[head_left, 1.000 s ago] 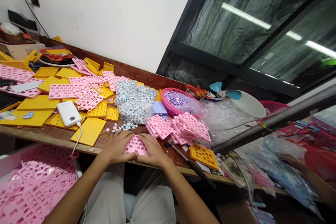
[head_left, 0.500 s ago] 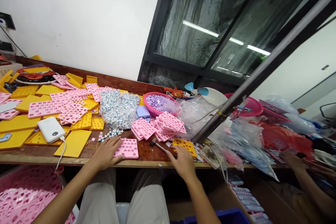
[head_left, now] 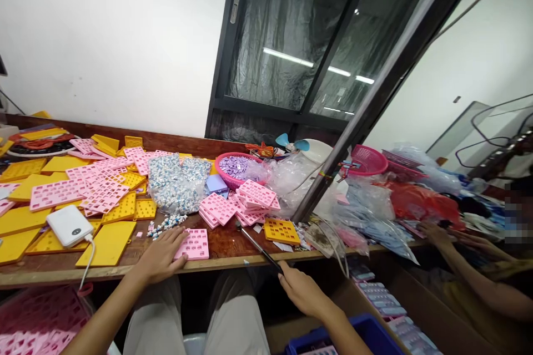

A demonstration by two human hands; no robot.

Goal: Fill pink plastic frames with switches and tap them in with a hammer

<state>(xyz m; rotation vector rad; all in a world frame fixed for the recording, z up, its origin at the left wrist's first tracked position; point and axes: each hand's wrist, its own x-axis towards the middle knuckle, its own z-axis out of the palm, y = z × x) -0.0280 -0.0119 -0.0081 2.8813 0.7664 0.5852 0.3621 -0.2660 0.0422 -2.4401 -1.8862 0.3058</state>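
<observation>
My left hand lies over the left part of a pink plate with rows of square recesses, fingers spread and thumb near its front edge. Just behind those fingers is a small heap of loose blue-and-white pieces. My right hand, at the table's front edge, is closed around the black handle of a slim tool with a silver shaft. The tool's small dark head points up and left, resting near stacked pink plates. A yellow plate with recesses lies to the right of the tool.
A clear bag of blue-and-white pieces stands behind, beside a pink basket of purple pieces. A white power bank sits on yellow plates at left. A slanted metal post rises at right. Another person's arm reaches in beyond it.
My right hand has moved back toward me, off the yellow plate and past the table edge, now holding the tool by its handle end. My left hand stays on the pink plate. The view has turned right.
</observation>
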